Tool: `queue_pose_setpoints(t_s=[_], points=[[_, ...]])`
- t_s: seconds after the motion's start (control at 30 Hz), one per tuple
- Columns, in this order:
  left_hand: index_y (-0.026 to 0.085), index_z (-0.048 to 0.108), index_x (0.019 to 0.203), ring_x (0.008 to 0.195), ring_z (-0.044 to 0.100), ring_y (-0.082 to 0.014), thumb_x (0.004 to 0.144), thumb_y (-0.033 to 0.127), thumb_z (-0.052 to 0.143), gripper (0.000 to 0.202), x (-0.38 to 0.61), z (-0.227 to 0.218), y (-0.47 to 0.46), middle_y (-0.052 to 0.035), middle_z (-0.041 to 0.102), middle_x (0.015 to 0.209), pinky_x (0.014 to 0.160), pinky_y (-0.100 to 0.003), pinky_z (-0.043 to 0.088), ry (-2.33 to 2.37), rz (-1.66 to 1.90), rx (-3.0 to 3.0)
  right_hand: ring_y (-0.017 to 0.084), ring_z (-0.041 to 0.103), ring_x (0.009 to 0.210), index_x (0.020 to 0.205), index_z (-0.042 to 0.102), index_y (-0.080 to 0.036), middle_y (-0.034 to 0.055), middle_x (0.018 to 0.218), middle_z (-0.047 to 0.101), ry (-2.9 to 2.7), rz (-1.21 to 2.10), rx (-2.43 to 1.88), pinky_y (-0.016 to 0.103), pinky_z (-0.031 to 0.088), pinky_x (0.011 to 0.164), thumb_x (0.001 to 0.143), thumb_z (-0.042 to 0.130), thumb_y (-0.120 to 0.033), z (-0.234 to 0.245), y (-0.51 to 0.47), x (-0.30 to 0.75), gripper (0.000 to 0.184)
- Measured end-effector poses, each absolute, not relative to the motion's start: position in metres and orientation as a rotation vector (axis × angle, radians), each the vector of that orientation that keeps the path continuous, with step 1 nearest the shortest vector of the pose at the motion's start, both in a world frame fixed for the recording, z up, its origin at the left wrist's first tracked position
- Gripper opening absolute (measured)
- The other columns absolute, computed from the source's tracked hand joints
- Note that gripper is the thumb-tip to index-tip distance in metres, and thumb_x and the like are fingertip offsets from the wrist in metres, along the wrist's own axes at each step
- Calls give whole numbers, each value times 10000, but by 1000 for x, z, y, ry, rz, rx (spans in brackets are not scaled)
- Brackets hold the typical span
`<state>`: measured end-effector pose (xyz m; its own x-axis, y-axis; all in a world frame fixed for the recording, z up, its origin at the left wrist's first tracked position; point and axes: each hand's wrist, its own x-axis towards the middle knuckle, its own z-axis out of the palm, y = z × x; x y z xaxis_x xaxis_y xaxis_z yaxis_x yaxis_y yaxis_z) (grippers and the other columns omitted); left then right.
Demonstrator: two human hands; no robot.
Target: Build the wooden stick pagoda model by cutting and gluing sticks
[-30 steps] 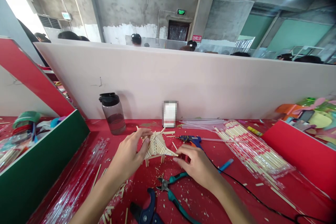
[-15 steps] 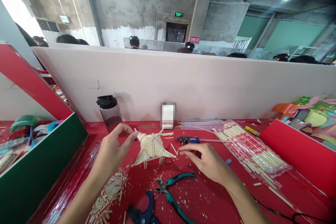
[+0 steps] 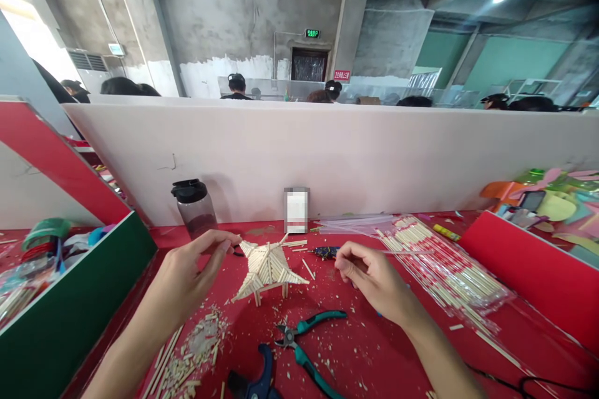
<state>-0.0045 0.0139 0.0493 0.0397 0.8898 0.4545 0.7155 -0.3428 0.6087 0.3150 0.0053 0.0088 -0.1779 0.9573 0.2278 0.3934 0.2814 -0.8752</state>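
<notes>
A small pavilion model of pale wooden sticks, with a pointed, flared roof and short legs, stands on the red table. The thumb and index finger of my left hand are closed at its far left roof corner. To the right of the model, my right hand is held apart from it, fingers curled and pinched together. What sits between those fingertips, if anything, is too small to make out. A blue glue gun lies behind my right hand, which partly covers it.
Teal-handled cutting pliers and dark blue cutters lie in front. Stick scraps are piled at left. Bagged sticks lie at right. A bottle stands by the white partition. Green and red boards flank the table.
My right hand's fingers, stretched toward the model's right corner before, are now drawn back right and curled into a pinch. My left hand stays by the left roof corner. The view has shifted slightly.
</notes>
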Motion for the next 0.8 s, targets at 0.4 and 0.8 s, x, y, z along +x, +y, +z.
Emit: queue_pose_setpoints(t_s=[0.4, 0.8], points=[[279, 752, 839, 726, 750, -202, 859, 418, 600, 207, 10, 41, 3, 16, 802, 842, 639, -235, 547, 1647, 963, 2281, 158, 604, 654, 806, 688, -203, 16, 736, 678, -1548, 865, -1147, 251, 475, 581, 834, 730, -476, 29, 3, 337, 278], [243, 685, 1039, 917, 738, -197, 968, 275, 494, 205, 39, 15, -12, -30, 776, 1031, 794, -294, 587, 1493, 898, 2743, 190, 733, 747, 1009, 717, -220, 14, 797, 793, -1947, 784, -1295, 247, 463, 675, 925, 584, -267, 10, -4, 283, 164]])
